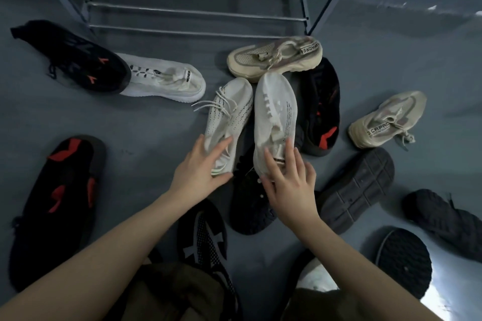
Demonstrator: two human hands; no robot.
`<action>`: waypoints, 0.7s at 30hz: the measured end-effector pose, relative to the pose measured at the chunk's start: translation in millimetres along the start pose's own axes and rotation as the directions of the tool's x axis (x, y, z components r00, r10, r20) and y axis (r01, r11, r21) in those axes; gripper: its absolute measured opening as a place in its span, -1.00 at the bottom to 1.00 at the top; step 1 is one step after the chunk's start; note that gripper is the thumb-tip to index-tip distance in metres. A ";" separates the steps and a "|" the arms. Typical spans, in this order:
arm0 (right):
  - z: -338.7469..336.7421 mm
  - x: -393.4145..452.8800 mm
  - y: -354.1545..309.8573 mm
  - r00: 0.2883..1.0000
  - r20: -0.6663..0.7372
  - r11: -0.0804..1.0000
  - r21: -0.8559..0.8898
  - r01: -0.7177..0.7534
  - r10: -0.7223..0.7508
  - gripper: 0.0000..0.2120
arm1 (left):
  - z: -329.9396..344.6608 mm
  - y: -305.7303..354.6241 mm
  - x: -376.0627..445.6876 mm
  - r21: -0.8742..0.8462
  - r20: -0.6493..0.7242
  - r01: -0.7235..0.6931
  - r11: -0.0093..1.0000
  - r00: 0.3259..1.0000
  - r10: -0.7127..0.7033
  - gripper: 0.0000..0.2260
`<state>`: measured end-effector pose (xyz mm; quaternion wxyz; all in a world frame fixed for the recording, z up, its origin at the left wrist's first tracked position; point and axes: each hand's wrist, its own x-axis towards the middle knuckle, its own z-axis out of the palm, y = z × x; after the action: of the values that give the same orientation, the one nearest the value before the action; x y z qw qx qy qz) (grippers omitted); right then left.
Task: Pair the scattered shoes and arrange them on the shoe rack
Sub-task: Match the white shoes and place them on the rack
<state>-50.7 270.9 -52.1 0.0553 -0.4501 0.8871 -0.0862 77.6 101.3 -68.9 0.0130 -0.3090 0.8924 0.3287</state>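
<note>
1. Looking down from the head view, the left hand (202,164) grips the heel of a white knit shoe (229,114) at the centre of the frame, thumb under and fingers curled over the collar, probably to lift it by its stiffest part.
2. The right hand (287,180) closes on the heel of the matching white shoe (275,112) just beside it; the two toes point toward the top of the frame, toward the shoe rack (193,12), so both look ready to travel as a pair.
3. The rack's lower bars at upper centre hold nothing in view.
4. Still unpaired on the floor (146,125): a beige sneaker (273,60) touching the white toes, its mate (386,120) at right, black-and-red shoes (70,57) at upper left.
</note>
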 end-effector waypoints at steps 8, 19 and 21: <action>8.1 10.1 -1.2 0.992 -0.008 0.986 0.117 -0.123 0.125 -0.26 | -11.5 7.2 -4.3 -0.099 -0.196 -0.062 0.993 0.980 0.042 -0.54; 8.0 20.4 -2.2 0.989 -0.006 0.984 0.102 -0.145 0.147 -0.29 | -7.5 18.4 -0.2 -0.201 -0.299 -0.051 0.978 0.954 -0.012 -0.61; 5.0 18.1 -5.4 0.989 -0.058 0.990 0.049 -0.134 0.136 -0.29 | -15.1 17.5 -2.7 -0.284 -0.357 -0.081 0.955 0.934 -0.027 -0.64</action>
<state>-56.3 252.6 -56.3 0.0441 -0.3849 0.9146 -0.1160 72.7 104.2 -46.4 -0.2000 -0.3498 0.8250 0.3963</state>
